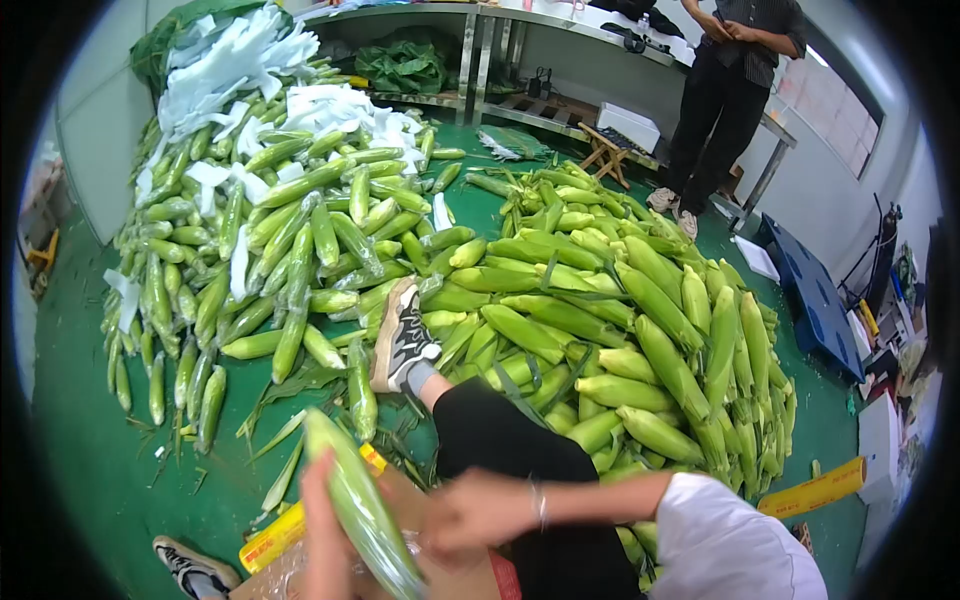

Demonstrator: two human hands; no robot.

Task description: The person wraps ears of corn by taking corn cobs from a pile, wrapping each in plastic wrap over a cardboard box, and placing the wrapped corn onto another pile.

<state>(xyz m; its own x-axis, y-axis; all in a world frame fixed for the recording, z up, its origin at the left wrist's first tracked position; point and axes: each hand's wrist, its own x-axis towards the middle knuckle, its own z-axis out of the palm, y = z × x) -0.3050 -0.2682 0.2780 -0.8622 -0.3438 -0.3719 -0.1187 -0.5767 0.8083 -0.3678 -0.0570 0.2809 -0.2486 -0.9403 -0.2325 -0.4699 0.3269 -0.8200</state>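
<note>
An ear of corn (pixel 360 505) in its green husk stands tilted over my lap, its lower part shiny with clear plastic film. My left hand (pixel 325 530) is closed around its left side. Close to its right side is my right hand (pixel 470 512), smeared by motion, so its fingers cannot be read. Beneath both hands lies a cardboard box (pixel 405 498) with crumpled clear film at its left. A yellow tube (pixel 272 538) with red print lies along the box's far left side, partly hidden behind the corn and my left hand.
Unwrapped corn (pixel 640 370) is heaped at my right. Film-wrapped ears (pixel 290 250) lie piled at the left under white sheets (pixel 230 65). Another yellow tube (pixel 812 488) lies at right, near a blue pallet (pixel 810 300). A person (pixel 725 100) stands by the metal table (pixel 570 22).
</note>
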